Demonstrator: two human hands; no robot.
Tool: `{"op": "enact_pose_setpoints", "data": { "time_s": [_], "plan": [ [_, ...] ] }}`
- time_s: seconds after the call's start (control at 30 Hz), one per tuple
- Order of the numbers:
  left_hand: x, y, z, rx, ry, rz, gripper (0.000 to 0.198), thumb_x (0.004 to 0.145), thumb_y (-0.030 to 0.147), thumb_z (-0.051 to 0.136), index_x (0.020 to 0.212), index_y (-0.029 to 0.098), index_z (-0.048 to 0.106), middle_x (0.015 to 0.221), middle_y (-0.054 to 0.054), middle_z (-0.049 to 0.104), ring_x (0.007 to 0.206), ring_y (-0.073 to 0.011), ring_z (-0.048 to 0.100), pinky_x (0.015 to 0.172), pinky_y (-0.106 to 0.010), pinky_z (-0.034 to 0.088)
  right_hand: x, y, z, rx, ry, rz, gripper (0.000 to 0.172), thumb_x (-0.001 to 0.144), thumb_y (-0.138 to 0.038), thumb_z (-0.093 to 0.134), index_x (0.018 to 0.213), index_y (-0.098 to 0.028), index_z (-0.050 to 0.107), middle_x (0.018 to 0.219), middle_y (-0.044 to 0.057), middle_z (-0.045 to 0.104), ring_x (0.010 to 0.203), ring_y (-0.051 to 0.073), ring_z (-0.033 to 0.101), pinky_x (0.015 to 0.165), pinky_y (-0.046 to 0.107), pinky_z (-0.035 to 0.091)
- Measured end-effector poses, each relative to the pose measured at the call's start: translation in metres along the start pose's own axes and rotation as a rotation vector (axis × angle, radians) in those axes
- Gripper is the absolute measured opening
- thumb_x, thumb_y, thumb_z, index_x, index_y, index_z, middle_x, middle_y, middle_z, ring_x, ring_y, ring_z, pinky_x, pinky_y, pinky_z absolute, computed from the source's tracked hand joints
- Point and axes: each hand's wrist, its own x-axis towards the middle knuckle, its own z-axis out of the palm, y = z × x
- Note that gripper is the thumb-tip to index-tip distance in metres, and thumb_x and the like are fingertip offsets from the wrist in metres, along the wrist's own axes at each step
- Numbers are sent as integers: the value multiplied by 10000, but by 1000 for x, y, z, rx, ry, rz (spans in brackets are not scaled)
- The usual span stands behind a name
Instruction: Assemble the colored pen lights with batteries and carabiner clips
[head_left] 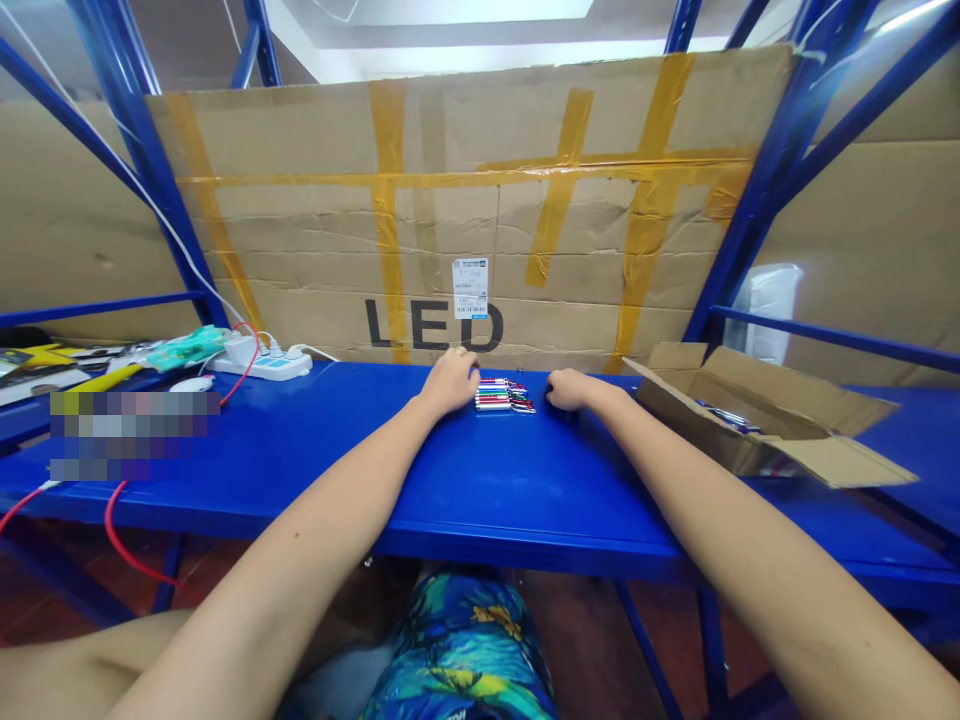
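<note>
A row of slim, several-coloured pens (504, 396) lies side by side on the blue table (480, 470), their tips toward the right. My left hand (451, 382) rests at the row's left end, thumb and bent fingers apart, by the ends of the pens. A short gap to the right of the row, my right hand (568, 390) is low over the table with its fingers curled in. Its fingertips are turned down and away, so anything between them is hidden.
An open cardboard box (750, 410) with pens inside stands to the right. At the left are a white power strip (270, 363), a red cable (112, 520) and assorted packets. A large taped cardboard panel (315, 250) and blue rack posts (772, 180) stand behind the table.
</note>
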Motion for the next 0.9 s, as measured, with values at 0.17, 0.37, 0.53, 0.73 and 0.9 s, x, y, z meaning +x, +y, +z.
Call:
{"op": "enact_pose_setpoints", "data": {
  "time_s": [0.17,0.37,0.53,0.73,0.9],
  "plan": [
    [-6,38,-8,12,-150,292,205,855,219,459,933,174,644,976,-104,642,981,-234,577,875,-339,470,-23,-12,-31,47,67,-63,204,747,-160,569,880,-123,720,905,144,733,797,243,673,680,299,471],
    [-13,47,-8,72,-250,380,258,848,208,449,1010,193,650,1009,-101,659,987,-250,604,855,-348,475,-41,-36,-39,287,-172,-295,198,697,-128,538,815,-169,692,681,23,688,602,152,614,561,235,434],
    [-13,45,-8,81,-265,343,271,843,214,466,1043,197,649,1040,-102,665,1019,-253,605,867,-339,477,-38,-41,-31,227,-123,-296,196,658,-118,552,784,-169,693,697,38,701,631,169,631,568,244,425],
    [-11,44,-8,22,-265,361,242,810,189,483,963,217,668,999,-88,699,967,-259,639,796,-336,488,-45,-51,-35,194,-114,-275,128,658,-121,553,719,-168,654,657,35,676,590,157,604,538,242,396],
    [-12,45,-7,-68,-290,284,195,784,216,542,927,226,674,940,-81,716,872,-257,662,721,-318,483,-48,-54,-35,211,-142,-263,68,679,-153,561,672,-168,627,630,37,663,571,156,591,534,247,393]
  ]
}}
